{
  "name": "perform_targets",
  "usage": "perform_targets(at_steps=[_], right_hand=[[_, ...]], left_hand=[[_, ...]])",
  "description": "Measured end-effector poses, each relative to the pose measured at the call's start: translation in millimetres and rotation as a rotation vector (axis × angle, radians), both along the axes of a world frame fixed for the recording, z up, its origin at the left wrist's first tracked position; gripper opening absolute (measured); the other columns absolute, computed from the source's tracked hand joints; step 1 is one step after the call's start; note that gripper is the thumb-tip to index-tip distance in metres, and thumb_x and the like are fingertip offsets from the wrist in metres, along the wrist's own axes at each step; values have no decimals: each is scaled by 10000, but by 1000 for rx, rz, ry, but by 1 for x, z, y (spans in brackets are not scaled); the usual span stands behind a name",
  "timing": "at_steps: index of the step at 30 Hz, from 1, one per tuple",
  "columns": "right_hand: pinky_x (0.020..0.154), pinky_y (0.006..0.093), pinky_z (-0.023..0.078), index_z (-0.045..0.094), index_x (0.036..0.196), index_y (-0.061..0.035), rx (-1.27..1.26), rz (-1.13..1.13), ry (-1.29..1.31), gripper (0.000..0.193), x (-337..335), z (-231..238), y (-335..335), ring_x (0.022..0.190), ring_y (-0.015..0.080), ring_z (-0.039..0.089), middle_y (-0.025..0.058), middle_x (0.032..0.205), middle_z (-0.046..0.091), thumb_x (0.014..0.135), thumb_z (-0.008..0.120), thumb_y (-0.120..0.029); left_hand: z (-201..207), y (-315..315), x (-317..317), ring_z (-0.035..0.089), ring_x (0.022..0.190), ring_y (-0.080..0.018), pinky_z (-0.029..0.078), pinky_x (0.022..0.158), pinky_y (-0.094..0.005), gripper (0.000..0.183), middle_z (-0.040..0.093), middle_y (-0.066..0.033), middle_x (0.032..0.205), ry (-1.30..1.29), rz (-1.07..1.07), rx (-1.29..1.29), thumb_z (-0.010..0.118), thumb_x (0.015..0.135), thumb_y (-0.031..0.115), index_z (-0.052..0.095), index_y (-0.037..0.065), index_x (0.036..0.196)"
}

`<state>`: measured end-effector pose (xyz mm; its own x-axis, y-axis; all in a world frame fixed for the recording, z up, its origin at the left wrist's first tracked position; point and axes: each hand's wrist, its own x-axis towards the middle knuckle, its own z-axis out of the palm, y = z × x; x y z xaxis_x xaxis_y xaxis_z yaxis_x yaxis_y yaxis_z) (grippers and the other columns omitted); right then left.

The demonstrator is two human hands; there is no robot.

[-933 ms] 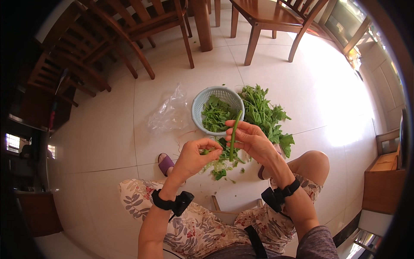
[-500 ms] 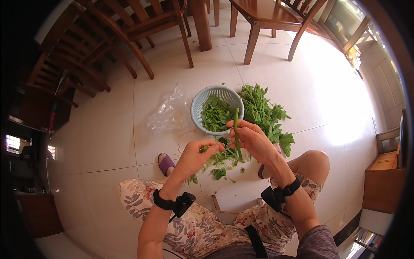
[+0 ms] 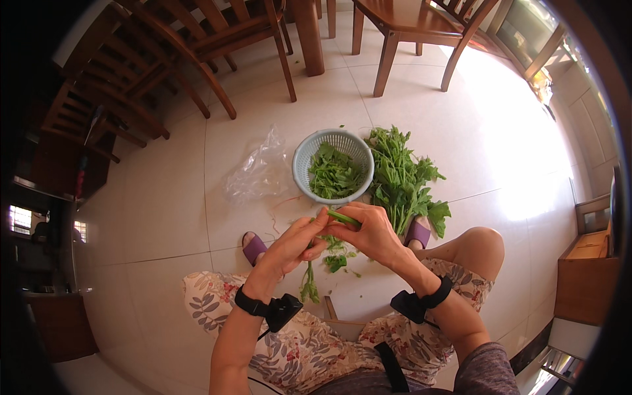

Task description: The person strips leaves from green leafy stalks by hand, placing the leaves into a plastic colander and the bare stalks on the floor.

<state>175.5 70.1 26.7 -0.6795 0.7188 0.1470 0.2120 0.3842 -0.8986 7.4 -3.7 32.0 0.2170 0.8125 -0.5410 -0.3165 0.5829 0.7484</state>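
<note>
My left hand [image 3: 294,245] and my right hand [image 3: 370,230] meet fingertip to fingertip just below the basket. A thick green stem [image 3: 345,219] lies in the closed fingers of my right hand, its end reaching my left fingertips. From my closed left hand hangs a leafy green sprig [image 3: 309,286]; whether it joins the stem is hidden by the fingers. Beyond the hands stands a light blue-grey plastic basket [image 3: 298,172] with cut leafy greens [image 3: 333,171] inside. A heap of long leafy greens [image 3: 403,174] lies against its right side.
Torn leaf scraps [image 3: 335,263] lie on the tiled floor under my hands. A clear plastic bag [image 3: 257,172] rests left of the basket. Purple slippers [image 3: 253,248] are on my feet at either side. Wooden chairs [image 3: 408,29] stand at the far side.
My right hand has lowered and moved left, tipping the upright stem nearly level. Both hands have come together, and a leafy sprig now hangs below my left hand.
</note>
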Motion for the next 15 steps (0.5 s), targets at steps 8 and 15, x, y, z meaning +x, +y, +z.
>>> perform_targets(at_steps=[8, 15], right_hand=[[528, 325, 407, 665, 823, 0, -123, 35, -88, 163, 2, -2, 2, 552, 203, 520, 102, 630, 547, 789, 674, -159], [498, 296, 379, 676, 902, 13, -348, -46, -153, 196, 6, 14, 8, 516, 89, 435, 42, 557, 513, 801, 658, -154]], left_hand=[[-7, 0, -1, 350, 471, -24, 227, 397, -185, 489, 490, 26, 781, 34, 13, -5, 413, 970, 461, 549, 3, 1073], [3, 4, -4, 351, 472, -10, 272, 429, -173, 339, 461, 54, 671, 131, 96, 67, 537, 944, 331, 553, 5, 1037]])
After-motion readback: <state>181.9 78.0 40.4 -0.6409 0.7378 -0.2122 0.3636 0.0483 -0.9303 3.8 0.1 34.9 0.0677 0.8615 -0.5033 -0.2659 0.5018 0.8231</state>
